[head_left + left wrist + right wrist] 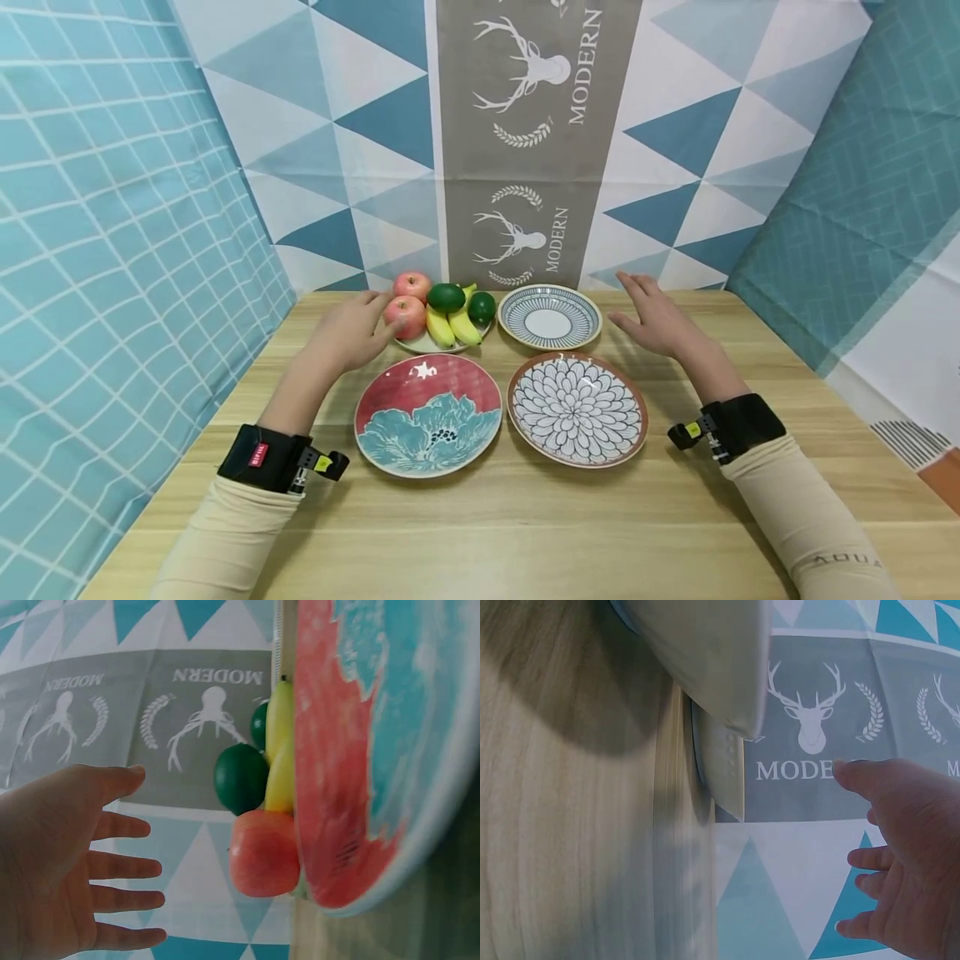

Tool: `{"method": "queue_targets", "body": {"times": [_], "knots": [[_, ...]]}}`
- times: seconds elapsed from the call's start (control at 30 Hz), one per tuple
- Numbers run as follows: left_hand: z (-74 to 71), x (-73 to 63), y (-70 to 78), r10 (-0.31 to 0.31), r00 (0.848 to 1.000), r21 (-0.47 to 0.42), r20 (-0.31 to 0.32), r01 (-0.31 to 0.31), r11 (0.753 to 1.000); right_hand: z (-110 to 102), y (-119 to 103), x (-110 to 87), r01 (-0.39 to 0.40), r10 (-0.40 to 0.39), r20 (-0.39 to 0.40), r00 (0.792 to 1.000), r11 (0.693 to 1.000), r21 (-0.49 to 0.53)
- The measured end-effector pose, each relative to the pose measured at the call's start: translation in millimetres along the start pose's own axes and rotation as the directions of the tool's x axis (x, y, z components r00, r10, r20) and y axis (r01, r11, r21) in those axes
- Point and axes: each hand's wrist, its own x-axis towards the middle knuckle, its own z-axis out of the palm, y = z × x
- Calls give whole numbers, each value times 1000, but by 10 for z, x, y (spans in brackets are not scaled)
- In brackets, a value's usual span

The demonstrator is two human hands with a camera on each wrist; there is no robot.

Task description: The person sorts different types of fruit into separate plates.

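Observation:
My left hand [354,329] hovers at the left of a fruit plate [423,343], its fingers extended and holding nothing. On that plate are two red apples [406,317], yellow bananas [441,327] and two dark green oval fruits [446,297]. Below it lies a red plate with a teal flower [431,417]. My right hand [660,321] hangs in the air right of a small striped plate [548,317], fingers spread and nothing held. In front of that plate sits a brown-rimmed plate with a petal pattern [577,410]. The left wrist view shows the left hand [75,862] apart from the fruit.
The wooden table [480,533] carries all the plates. Behind it hangs a patterned cloth [517,150] with deer heads and triangles. A blue checked cloth [112,233] stands at the left, a teal one [847,183] at the right. Both wrists wear black camera bands [746,423].

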Motion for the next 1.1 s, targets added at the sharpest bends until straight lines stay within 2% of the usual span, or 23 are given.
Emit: {"method": "queue_targets", "body": {"times": [0.2, 0.33, 0.5, 0.6, 0.9, 1.1], "knots": [[112, -19, 75, 10, 999, -12, 47, -9, 1000, 41, 27, -18, -7, 7, 11, 1000, 1000, -4], [134, -21, 91, 43, 997, -24, 59, -42, 999, 47, 27, -17, -3, 3, 9, 1000, 1000, 2], [155, -6, 84, 42, 997, -55, 72, -38, 998, 32, 32, -3, -2, 2, 5, 1000, 1000, 5], [174, -2, 71, 34, 994, -59, 104, -28, 998, 9, 35, 2, -4, 4, 1, 1000, 1000, 2], [231, -39, 30, 12, 964, -124, 264, 21, 992, -31, 12, 2, -4, 4, -6, 1000, 1000, -4], [271, -49, 18, -37, 947, -95, 318, 71, 993, -33, 16, 0, -1, 1, -3, 1000, 1000, -3]]}}
